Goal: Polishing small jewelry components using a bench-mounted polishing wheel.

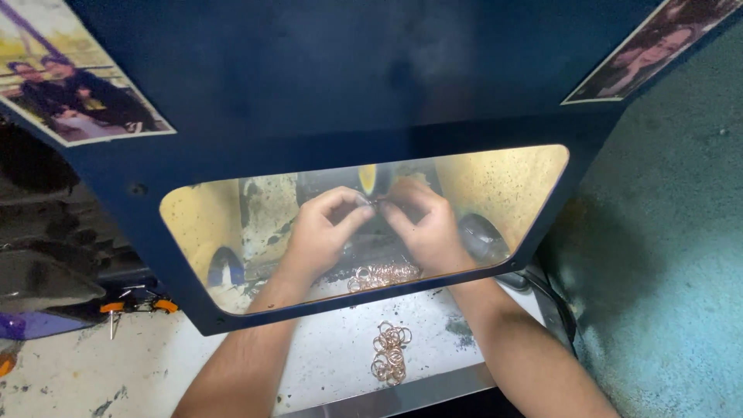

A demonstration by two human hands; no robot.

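Hood (348, 70) fills the top half of my frame: dark blue, slanted panel, with a clear window (511, 186) cut across frame center. Everything I see of the hands comes through that window, which is smeared and glary.

Teal wall (673, 255) takes the right side. White, stained bench top (155, 371) runs along the lower left to bottom center; its front edge is cut off by the frame.

Two photo prints are stuck on the hood, one upper left (73, 77) and one upper right (658, 46), both clipped by the frame edges.

Both forearms enter from bottom center and pass under the hood's lower lip. Left hand (321, 232) and right hand (429, 228) meet at frame center behind the window, fingertips pressed toward each other, pinching a small dark piece (374, 203). I can't tell what it is through the haze.

Just above the fingertips sits a yellowish wheel (368, 178), only partly visible, rest lost in dark machinery.

Pile of copper-coloured rings (381, 275) lies just below the hands inside the window, blurred. Second cluster of rings (389, 352) sits outside on the bench, between the forearms, sharp enough to count as loose loops.

Orange-handled tools (135, 303) at left edge, mostly hidden under the hood.
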